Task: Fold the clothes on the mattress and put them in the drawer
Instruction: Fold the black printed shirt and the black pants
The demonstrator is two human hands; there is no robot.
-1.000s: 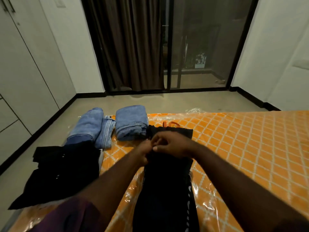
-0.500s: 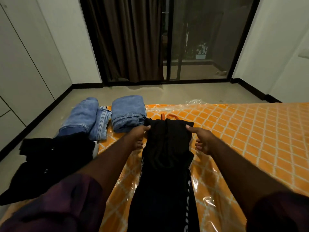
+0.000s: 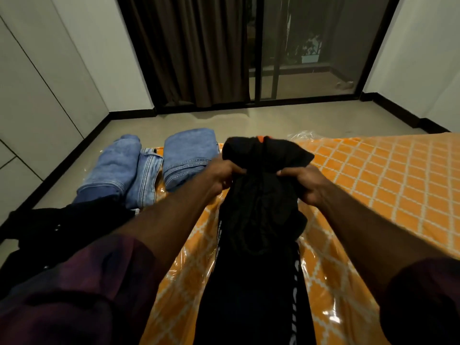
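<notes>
On the orange lattice-patterned mattress [image 3: 373, 185] under clear plastic, long black trousers [image 3: 256, 245] lie lengthwise; the left hand [image 3: 221, 176] and right hand [image 3: 307, 185] pinch their far end, lifted and bunched. Left of the trousers sit two folded blue denim jeans [image 3: 189, 158], [image 3: 119, 170] and a dark garment [image 3: 49, 227], perhaps a jacket.

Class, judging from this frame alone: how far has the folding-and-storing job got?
Done: two folded blue jeans lie at the mattress edge. In hand: the left hand and right hand grip the black trousers, far end lifted. Left: finishing this fold, the black garment at left, and storing everything; no drawer is in view.
</notes>
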